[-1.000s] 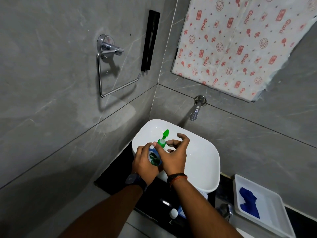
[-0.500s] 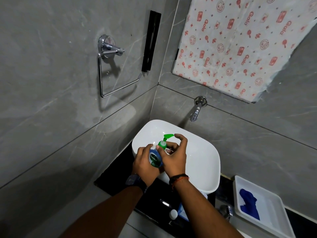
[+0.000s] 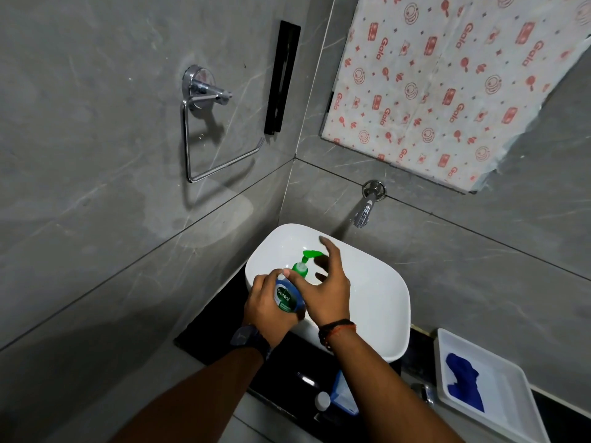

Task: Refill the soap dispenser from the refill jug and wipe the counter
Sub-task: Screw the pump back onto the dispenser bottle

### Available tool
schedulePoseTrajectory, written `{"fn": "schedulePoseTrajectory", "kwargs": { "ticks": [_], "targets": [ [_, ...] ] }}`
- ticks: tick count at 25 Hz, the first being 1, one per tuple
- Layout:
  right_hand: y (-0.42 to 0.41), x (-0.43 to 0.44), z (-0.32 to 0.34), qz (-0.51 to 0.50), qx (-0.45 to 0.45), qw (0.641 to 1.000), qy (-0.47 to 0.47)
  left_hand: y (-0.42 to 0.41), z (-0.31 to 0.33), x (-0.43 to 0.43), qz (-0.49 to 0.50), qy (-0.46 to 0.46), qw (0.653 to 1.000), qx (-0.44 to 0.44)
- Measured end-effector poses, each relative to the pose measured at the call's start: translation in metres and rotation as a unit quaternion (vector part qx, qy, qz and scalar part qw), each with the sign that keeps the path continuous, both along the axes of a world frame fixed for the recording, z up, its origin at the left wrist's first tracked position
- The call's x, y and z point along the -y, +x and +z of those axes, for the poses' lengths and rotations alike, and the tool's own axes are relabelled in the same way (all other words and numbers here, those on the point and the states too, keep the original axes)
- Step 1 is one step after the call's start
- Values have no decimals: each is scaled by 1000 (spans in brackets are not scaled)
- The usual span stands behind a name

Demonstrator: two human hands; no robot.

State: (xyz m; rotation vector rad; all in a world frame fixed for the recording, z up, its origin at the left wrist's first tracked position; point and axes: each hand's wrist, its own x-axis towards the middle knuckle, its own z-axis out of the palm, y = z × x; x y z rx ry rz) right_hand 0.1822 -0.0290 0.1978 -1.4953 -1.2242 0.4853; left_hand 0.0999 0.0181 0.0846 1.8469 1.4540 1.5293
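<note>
A small soap dispenser [image 3: 289,294] with a blue-and-green label and a green pump top [image 3: 307,259] is held over the white basin [image 3: 377,302]. My left hand [image 3: 267,306] is wrapped around the bottle's body. My right hand [image 3: 326,287] sits at the pump collar, thumb and fingers around the green top, index finger stretched out past the nozzle. A white-capped refill pack [image 3: 339,399] lies on the black counter [image 3: 204,330] below my right forearm, partly hidden. A blue cloth [image 3: 463,382] lies in a white tray [image 3: 518,410] at the right.
A chrome wall tap [image 3: 366,207] juts out above the basin. A chrome towel ring [image 3: 204,129] and a black bar [image 3: 283,78] hang on the left wall. A patterned sheet [image 3: 447,81] covers the mirror area. Another chrome fitting [image 3: 423,393] stands beside the tray.
The green pump nozzle has swung round from pointing up to pointing right. My right hand's fingers have shifted around the pump top. My left hand keeps its hold on the bottle.
</note>
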Motion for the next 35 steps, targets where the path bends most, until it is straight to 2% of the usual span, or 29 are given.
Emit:
{"fn": "schedulePoseTrajectory", "kwargs": {
  "ticks": [5,10,13,18,20,22,25,29,31,35],
  "targets": [
    [15,-8,18,5,56,998,32,-5,7,2,9,11,999,-38],
    [12,-14,24,-84,124,988,31,1,11,4,-29,13,999,-40],
    [2,-20,26,-123,121,985,12,11,10,6,-15,-8,1000,-7],
    [-11,-22,20,-119,94,988,-28,2,8,3,29,-25,999,38],
    [-9,-16,1,-148,68,987,-5,-15,1,1,20,-25,999,16],
    [-6,-6,-33,-138,70,988,-17,-37,-9,-4,7,-70,998,-3],
    [-2,7,-108,-31,154,982,-102,-66,-31,-12,2,-135,991,12],
    [-5,13,-197,98,284,935,-191,-83,-73,-24,-9,-166,985,54],
    [-11,8,-229,116,325,919,-190,-89,-95,-31,-19,-183,982,50],
    [-17,-7,-271,110,380,900,-185,-102,-126,-40,-22,-167,986,-22]
  ]
}}
